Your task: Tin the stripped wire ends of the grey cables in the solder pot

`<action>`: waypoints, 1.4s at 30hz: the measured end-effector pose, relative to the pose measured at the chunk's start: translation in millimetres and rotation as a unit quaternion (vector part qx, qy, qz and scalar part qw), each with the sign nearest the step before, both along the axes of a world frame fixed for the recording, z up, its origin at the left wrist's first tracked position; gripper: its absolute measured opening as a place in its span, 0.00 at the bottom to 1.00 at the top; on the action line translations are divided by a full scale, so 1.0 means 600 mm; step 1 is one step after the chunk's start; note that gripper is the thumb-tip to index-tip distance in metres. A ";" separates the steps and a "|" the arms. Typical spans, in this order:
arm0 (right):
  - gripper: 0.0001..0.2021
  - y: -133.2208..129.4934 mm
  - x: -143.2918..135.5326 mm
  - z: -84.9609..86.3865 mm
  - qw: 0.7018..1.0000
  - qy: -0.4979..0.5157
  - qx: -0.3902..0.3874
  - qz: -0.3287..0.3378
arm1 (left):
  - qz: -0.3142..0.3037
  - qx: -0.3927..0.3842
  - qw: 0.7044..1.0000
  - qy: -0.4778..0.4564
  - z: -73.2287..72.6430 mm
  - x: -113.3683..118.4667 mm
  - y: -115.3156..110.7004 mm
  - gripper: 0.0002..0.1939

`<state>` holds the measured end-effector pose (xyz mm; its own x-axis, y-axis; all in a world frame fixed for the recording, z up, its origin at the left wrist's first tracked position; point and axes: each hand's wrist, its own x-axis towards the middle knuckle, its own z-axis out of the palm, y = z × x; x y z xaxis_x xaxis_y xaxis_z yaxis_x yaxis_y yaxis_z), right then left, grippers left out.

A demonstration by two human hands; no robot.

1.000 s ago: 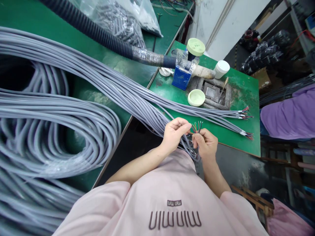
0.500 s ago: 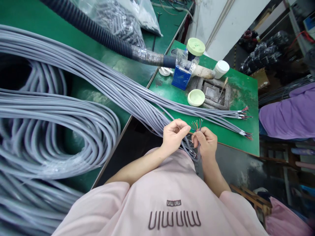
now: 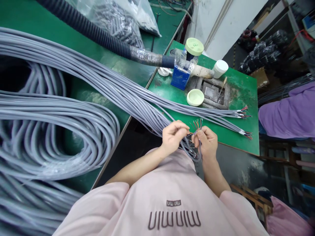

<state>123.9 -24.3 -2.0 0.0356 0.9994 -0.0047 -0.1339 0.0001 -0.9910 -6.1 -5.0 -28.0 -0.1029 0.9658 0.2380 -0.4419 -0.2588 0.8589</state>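
Observation:
In front of my waist, my right hand (image 3: 207, 141) pinches the end of a grey multi-core cable (image 3: 200, 151). Thin coloured wires (image 3: 197, 124), orange, red, green and dark, fan upward out of its fingertips. My left hand (image 3: 173, 136) is close beside it on the left, thumb and forefinger pressed together. A thin strand seems to run from those fingers toward the cable end, though its tip is hidden. Just below and between the hands hang more cable ends (image 3: 194, 154). The thick bundle of grey cables (image 3: 137, 98) passes behind my left hand.
Finished-looking cable ends (image 3: 242, 114) lie across the green table (image 3: 248, 144). Further back are a framed metal pot (image 3: 212, 92) with a stick, a pale green dish (image 3: 195, 97), a white tub (image 3: 220, 68), a blue box (image 3: 180, 78) and a black hose (image 3: 98, 31). A purple-sleeved person (image 3: 287, 111) is at right.
My left hand has shifted very slightly, its fingertips changing position by the wires. The right hand keeps its hold on the cable end, and the fanned wires look a little more spread.

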 end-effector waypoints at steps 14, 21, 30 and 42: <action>0.13 -0.005 -0.001 0.001 0.999 -0.048 -0.001 0.007 | -0.223 -0.255 0.923 -0.183 0.005 0.007 0.012 0.15; 0.14 -0.005 -0.005 0.008 0.995 -0.095 -0.016 0.018 | -0.209 -0.254 0.925 -0.188 0.015 0.006 0.014 0.13; 0.14 -0.005 -0.005 0.015 0.993 -0.117 -0.020 0.025 | -0.197 -0.256 0.929 -0.179 0.017 0.007 0.014 0.12; 0.16 -0.004 -0.004 0.010 0.991 -0.129 -0.023 0.021 | -0.160 -0.220 0.944 -0.188 0.008 0.010 0.009 0.14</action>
<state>121.3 -26.8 3.8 0.0003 0.9989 -0.0469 0.1247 -0.0466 -0.9911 -0.3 0.3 -23.2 0.2141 0.9585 -0.1881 -0.7320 0.2850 0.6189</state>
